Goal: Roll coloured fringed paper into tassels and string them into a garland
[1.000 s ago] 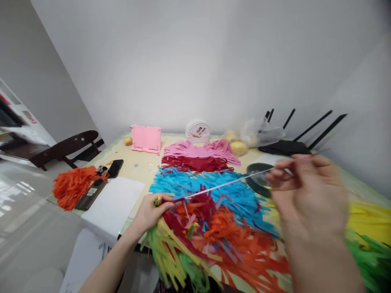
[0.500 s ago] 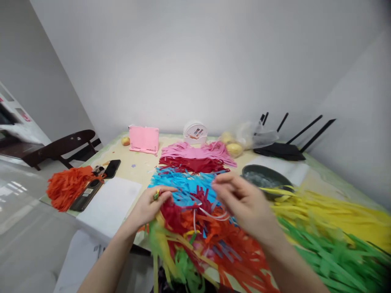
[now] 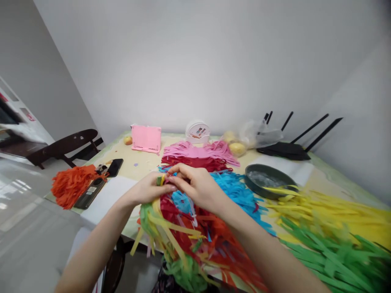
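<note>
My left hand (image 3: 143,190) is closed on the gathered top of a bundle of green and yellow paper streamers (image 3: 157,228), whose strips hang over the table edge. Against its fingertips, my right hand (image 3: 197,187) pinches at the same gathered end, where a bit of dark pink paper shows. Red streamers (image 3: 171,215) hang just below the fingers. Under my right arm spread orange streamers (image 3: 222,232). Blue fringed paper (image 3: 235,189) lies beyond, partly covered by my hands. Behind it are dark red fringe (image 3: 198,163) and pink fringe (image 3: 195,151).
Right: yellow streamers (image 3: 339,209), green streamers (image 3: 330,248), a dark oval bowl (image 3: 259,192) and a black router (image 3: 284,151). Left: an orange pom-pom (image 3: 71,185), phone (image 3: 115,167) and white sheet (image 3: 105,199). At the back stand a pink tablet case (image 3: 146,138) and bagged yellow fruit (image 3: 236,148).
My right hand has moved left and down to meet my left hand at the bundle's gathered end. The view has shifted slightly.
</note>
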Available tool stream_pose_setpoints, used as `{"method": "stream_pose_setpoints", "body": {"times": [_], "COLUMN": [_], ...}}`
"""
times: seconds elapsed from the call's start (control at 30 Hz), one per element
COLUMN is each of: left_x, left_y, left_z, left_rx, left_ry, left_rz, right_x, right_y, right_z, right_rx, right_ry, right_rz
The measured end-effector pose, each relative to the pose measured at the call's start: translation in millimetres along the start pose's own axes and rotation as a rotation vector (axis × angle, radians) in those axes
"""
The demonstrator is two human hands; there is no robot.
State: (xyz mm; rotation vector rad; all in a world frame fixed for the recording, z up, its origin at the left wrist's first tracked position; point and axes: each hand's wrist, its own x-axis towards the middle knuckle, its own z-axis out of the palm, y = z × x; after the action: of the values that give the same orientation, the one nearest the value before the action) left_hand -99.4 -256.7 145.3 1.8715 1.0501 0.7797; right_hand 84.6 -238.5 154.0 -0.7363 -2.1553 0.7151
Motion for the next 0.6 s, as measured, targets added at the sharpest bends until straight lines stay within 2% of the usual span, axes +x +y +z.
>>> {"method": "stream_pose_setpoints", "body": {"times": [0.13,0.23,0.3,0.33,0.4,0.47,0.5,0.6], "left_x": [12.1,13.1,8.3,4.4,-4.9,-13.4,-16.4,-17.6], "left_y": [12.3,12.4,5.9,2.0,-3.6,-2.6,0.7,16.0], "left_z": [-19.3,-42.6,-62.2,-71.1,-81.7,-76.4,-67.3,-24.9], "left_rx": [0.061,0.012,0.056,0.146,0.413,0.625,0.661,0.527], "left_ry": [-0.025,0.047,0.161,0.263,0.543,0.761,0.794,0.664], "left_rz": [-0.007,-0.057,-0.102,-0.115,-0.092,0.011,0.072,0.179], "right_x": [11.8,15.3,14.9,14.0,11.8,9.9,9.3,7.9], "right_y": [3.3,15.9,28.2,34.0,41.6,40.4,36.0,11.8], "right_z": [-9.3,-22.9,-33.4,-38.1,-44.2,-44.1,-41.6,-28.7], "right_rx": [-0.095,-0.223,-0.406,-0.524,-0.715,-0.709,-0.631,-0.329], "right_ry": [0.080,0.186,0.263,0.308,0.397,0.411,0.384,0.253], "right_rz": [-0.056,-0.057,-0.006,0.029,0.090,0.093,0.065,-0.068]}}
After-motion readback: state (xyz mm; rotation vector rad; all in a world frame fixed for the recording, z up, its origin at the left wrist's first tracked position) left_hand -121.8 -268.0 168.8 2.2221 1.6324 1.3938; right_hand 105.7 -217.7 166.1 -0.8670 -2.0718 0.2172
